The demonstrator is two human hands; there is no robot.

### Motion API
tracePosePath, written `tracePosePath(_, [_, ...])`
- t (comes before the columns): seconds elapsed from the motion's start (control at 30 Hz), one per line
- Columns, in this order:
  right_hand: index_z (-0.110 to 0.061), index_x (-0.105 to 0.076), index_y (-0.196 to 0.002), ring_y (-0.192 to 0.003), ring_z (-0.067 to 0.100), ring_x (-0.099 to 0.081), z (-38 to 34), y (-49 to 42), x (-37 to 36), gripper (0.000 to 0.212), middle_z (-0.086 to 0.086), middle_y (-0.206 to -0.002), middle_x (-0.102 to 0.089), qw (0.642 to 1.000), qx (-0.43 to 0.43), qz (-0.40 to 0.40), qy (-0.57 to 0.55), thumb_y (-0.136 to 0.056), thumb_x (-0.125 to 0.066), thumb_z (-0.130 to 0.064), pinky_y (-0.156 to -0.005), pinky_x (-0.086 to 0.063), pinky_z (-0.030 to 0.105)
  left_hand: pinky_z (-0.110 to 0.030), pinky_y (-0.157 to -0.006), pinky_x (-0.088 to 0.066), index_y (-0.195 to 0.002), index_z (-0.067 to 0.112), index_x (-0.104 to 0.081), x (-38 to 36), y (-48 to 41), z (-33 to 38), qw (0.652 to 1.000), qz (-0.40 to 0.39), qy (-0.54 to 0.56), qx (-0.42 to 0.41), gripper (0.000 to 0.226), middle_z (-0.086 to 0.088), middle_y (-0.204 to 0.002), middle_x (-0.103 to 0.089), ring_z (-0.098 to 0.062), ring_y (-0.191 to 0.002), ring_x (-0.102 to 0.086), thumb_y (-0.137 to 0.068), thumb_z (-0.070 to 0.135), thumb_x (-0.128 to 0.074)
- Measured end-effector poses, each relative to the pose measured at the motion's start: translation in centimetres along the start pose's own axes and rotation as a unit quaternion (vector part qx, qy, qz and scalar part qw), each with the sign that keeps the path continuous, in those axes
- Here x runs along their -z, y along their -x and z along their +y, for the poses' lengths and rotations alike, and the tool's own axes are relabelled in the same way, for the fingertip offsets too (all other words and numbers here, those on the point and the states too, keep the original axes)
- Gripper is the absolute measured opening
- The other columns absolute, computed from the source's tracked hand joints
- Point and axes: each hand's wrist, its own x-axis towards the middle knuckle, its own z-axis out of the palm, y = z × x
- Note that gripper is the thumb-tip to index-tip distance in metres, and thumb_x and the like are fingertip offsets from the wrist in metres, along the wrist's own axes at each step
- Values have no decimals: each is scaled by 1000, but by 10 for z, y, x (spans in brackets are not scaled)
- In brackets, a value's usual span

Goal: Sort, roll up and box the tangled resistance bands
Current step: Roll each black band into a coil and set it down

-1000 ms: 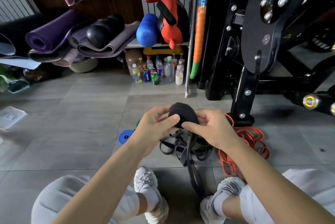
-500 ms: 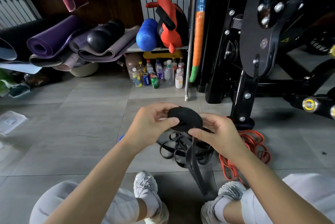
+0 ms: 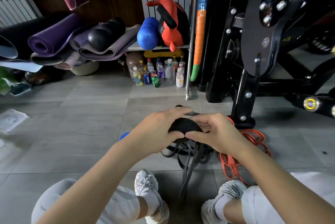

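Gripping black roll (image 3: 184,126) from both sides, left grip (image 3: 159,131) and right grip (image 3: 220,133) curled round it, thumbs touching, just left of machine post (image 3: 242,96), black tangle (image 3: 183,153), orange bands (image 3: 253,142) at post's foot, blue roll (image 3: 124,135) farther left.

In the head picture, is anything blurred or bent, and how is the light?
Head view: left hand, right hand and roll are sharp; the wide lens bows the machine frame and floor joints near the edges; light is soft, with a faint shadow between the shoes.
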Motion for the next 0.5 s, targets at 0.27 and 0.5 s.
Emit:
tracePosePath(0.27, [-27,-65,-102,-93,7,-68,5,4,0,39,-11,-97,-73,998,26,42,-43,-65,-77,-34,-85,-51,20,-8,-87,-42,-103,70,-52,-6,6,-8,982,83,170,-2,63,27,-101,-64,3,-99,-59,-83,12,-66])
tracePosePath(0.5, [-42,-66,-94,-82,2,-69,9,3,-10,31,-18,-88,-73,990,40,125,-42,-73,-78,-22,-73,-49,10,-30,-85,-55,-95,52,-70,-27,8,-14,892,204,394,86,60,15,-101,-72,-8,-99,-66,-82,-7,-64])
